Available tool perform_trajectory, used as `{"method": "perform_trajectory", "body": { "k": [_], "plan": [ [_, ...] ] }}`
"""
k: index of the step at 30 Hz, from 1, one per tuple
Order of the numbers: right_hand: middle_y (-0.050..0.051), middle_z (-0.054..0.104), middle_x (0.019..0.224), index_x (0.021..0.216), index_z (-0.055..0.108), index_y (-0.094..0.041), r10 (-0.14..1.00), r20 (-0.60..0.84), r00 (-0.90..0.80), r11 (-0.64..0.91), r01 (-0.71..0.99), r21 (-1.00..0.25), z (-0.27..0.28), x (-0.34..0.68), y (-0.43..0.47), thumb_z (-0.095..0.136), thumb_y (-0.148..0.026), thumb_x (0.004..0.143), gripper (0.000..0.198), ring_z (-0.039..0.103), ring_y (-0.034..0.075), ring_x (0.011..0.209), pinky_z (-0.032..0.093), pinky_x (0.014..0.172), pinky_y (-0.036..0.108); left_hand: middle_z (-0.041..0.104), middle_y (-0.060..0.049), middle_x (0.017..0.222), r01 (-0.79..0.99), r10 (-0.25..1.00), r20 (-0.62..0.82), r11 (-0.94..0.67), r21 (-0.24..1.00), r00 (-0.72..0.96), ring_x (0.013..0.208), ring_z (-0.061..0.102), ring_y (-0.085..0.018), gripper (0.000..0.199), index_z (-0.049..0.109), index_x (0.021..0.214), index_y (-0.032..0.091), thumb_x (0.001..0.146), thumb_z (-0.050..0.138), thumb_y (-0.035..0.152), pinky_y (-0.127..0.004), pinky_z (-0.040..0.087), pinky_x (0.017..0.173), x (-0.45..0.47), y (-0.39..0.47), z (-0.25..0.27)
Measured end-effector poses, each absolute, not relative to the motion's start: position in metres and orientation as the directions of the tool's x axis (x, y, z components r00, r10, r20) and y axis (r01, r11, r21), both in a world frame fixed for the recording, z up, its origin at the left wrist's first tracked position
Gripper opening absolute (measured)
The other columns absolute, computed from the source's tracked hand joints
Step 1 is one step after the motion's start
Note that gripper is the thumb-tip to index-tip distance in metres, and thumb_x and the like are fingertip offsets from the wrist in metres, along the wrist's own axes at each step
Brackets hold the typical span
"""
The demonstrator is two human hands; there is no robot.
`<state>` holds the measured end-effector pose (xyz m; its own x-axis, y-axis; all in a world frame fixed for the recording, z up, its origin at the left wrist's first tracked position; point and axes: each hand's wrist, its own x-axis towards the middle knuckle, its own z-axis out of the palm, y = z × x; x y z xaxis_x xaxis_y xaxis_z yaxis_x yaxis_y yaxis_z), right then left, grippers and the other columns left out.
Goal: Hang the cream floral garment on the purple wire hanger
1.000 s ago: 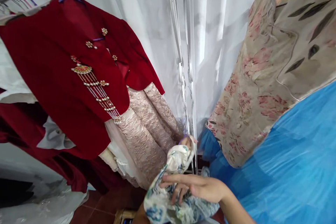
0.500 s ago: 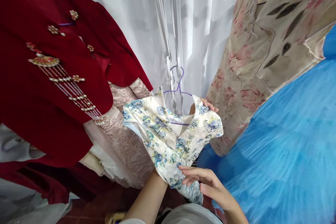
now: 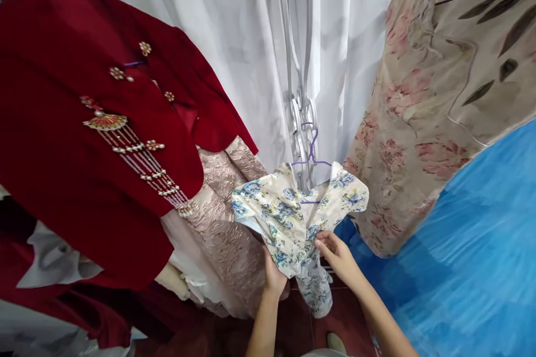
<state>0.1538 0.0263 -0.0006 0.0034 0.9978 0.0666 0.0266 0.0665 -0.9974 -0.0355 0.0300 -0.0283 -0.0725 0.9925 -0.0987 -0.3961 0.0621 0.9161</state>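
Observation:
A white dress with blue flowers [image 3: 288,209] hangs on a purple wire hanger [image 3: 312,160], its neckline crossing in a V. My left hand [image 3: 274,274] is closed on the left side of the bodice near the waist, the fingers partly hidden behind the cloth. At the bodice's right side, my right hand [image 3: 336,251] pinches the fabric between thumb and fingers. Below both hands the narrow skirt [image 3: 315,289] dangles toward the floor.
A dark red jacket [image 3: 167,122] with a beaded tassel hangs at left over a pink brocade skirt [image 3: 226,234]. On the right are a beige floral garment [image 3: 402,145] and a blue tulle skirt [image 3: 469,251]. White hanging loops [image 3: 299,117] stand before a white curtain [image 3: 234,39].
My left hand has come out from behind the dress, near its right shoulder, to the left side of the waist. My right hand has gone from spread fingers to pinching the bodice.

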Motion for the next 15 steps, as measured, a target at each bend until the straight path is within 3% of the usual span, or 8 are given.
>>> {"method": "perform_trajectory", "body": {
  "k": [2,5,9,11,15],
  "plan": [
    [0.004,0.068,0.077,0.093,0.064,-0.019,0.995,0.102,0.013,0.101,0.080,-0.992,0.003,0.140,0.041,0.070,-0.064,0.082,0.046,0.061,0.021,0.067,0.048,0.064,0.032,0.073,-0.014,0.122,-0.351,0.989,-0.120,0.082,0.933,-0.088,0.129,0.060,-0.037,0.076,0.074,0.113,0.027,0.065,0.065,0.085,-0.053,0.048,0.108,-0.046,0.025,-0.030],
    [0.002,0.065,0.067,0.082,0.059,-0.021,0.989,0.146,-0.003,0.144,0.179,-0.973,0.011,0.126,0.052,0.064,-0.062,0.087,0.042,0.057,0.019,0.060,0.044,0.061,0.030,0.074,-0.013,0.121,-0.134,0.988,-0.049,0.029,0.991,-0.147,0.125,0.063,-0.035,0.057,0.074,0.110,0.024,0.066,0.082,0.061,-0.048,0.047,0.112,-0.051,0.019,-0.019],
    [0.000,0.061,0.059,0.071,0.054,-0.022,0.985,0.171,0.001,0.164,0.280,-0.946,0.020,0.123,0.050,0.057,-0.059,0.092,0.043,0.052,0.016,0.054,0.040,0.058,0.028,0.073,-0.014,0.120,-0.046,0.986,0.025,-0.033,0.998,-0.163,0.122,0.065,-0.033,0.047,0.069,0.112,0.019,0.079,0.074,0.053,-0.046,0.048,0.110,-0.050,0.020,-0.006],
    [0.000,0.058,0.056,0.067,0.052,-0.022,0.987,0.163,-0.006,0.157,0.301,-0.941,0.021,0.126,0.044,0.056,-0.057,0.092,0.044,0.050,0.016,0.052,0.038,0.057,0.028,0.070,-0.015,0.123,-0.011,0.961,0.089,-0.095,0.995,-0.261,0.122,0.064,-0.031,0.047,0.064,0.119,0.019,0.084,0.069,0.051,-0.045,0.048,0.109,-0.051,0.019,-0.008],
    [0.000,0.059,0.056,0.065,0.053,-0.021,0.994,0.107,0.008,0.103,0.200,-0.974,0.020,0.131,0.029,0.059,-0.052,0.089,0.040,0.051,0.016,0.053,0.039,0.056,0.028,0.058,-0.016,0.135,0.301,0.744,0.412,-0.290,0.908,-0.526,0.128,0.056,-0.029,0.045,0.051,0.130,0.022,0.091,0.063,0.043,-0.045,0.044,0.110,-0.054,0.014,-0.012]
  ]
}}
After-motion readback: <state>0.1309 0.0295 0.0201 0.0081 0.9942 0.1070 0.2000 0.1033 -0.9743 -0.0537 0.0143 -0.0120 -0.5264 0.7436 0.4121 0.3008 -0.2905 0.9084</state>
